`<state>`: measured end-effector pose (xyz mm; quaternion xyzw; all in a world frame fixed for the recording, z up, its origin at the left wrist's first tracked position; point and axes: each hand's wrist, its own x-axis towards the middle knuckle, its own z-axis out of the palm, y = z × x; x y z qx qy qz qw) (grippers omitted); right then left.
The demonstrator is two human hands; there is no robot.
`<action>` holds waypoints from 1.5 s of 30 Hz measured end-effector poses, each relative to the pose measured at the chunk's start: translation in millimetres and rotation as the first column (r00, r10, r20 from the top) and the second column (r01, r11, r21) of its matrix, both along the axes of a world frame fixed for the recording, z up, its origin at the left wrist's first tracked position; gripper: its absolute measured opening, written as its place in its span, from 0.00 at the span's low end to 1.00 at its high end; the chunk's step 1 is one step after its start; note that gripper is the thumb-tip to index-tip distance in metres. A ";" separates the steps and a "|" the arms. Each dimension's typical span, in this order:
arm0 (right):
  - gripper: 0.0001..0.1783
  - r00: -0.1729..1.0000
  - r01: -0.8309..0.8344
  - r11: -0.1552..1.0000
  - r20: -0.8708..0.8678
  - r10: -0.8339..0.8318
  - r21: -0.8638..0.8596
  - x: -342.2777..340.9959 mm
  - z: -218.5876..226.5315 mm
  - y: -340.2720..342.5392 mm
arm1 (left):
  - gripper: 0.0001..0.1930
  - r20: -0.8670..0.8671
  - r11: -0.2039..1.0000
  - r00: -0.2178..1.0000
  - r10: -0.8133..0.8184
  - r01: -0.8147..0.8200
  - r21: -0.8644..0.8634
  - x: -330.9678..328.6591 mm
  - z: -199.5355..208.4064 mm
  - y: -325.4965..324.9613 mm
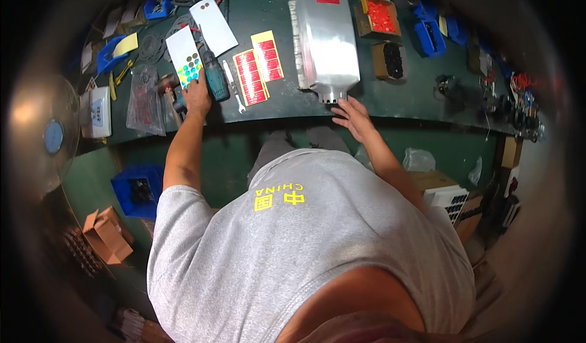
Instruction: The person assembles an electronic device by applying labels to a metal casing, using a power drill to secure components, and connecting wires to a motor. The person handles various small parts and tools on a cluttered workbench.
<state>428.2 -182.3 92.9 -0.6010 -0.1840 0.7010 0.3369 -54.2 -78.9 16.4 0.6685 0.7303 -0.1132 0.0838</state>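
The person wears a loose, light-grey T-shirt (317,239) of heathered cloth, creased at the sides, with a bold yellow print (279,197) across the chest: two large blocky characters beside a row of smaller letters. Its left sleeve (177,227) and right sleeve (442,239) are short and wide, and its neckline (366,263) is rounded. Below the hem show dark-grey trousers (273,150), while left hand (197,97) and right hand (354,119) are both bare, five-fingered and slim-wristed.
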 end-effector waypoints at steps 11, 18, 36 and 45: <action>0.28 0.996 -0.041 0.999 -0.075 0.039 -0.023 0.0 -23.9 6.2 | 0.33 0.311 0.958 0.946 -0.089 -0.005 0.287 44.6 126.2 -47.7; 0.34 0.961 -0.131 0.991 -0.243 0.130 0.013 7.5 -26.1 13.1 | 0.17 0.658 0.934 0.666 -0.351 0.201 0.295 126.5 248.4 -65.8; 0.40 0.957 -0.177 0.980 -0.218 0.192 0.087 16.3 -51.4 18.5 | 0.21 0.426 0.869 0.836 -0.346 0.457 -0.190 337.1 327.6 -19.5; 0.32 0.954 -0.215 0.973 -0.196 0.226 0.078 17.3 -48.7 20.4 | 0.22 0.358 0.725 0.717 -0.598 0.674 -0.139 343.4 325.0 1.6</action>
